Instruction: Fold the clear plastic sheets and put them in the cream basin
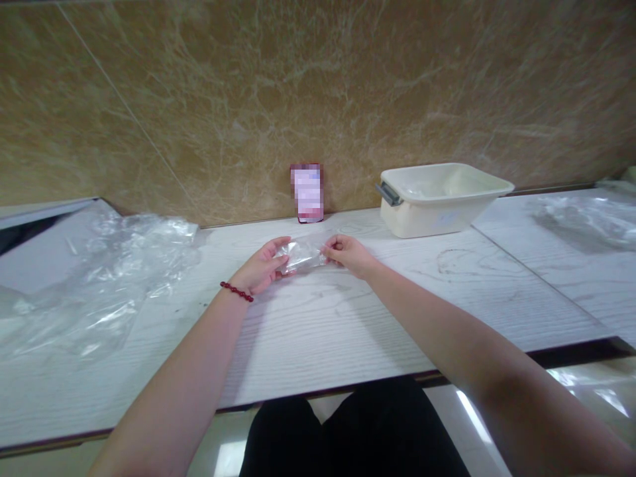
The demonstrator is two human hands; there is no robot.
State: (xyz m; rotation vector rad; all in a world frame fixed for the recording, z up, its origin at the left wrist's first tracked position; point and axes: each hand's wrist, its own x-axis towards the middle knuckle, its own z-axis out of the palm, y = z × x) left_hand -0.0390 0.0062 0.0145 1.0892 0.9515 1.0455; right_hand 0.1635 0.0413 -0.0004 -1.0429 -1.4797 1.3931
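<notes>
Straight ahead of you, at 12 o'clock over the pale table (318,344), the clear plastic bag (305,255) sits between your 2 hands. Your left hand (261,268) grips its 9 o'clock end, thumb over the film, other fingers around it; your right hand (350,255) pinches the 3 o'clock end between thumb and fingertips. Glare hides whether it holds anything. Thin film probably slips and creases easily, so keep both grips light, pull evenly, and work clear of the phone (309,192), just beyond at 12 o'clock.
</notes>
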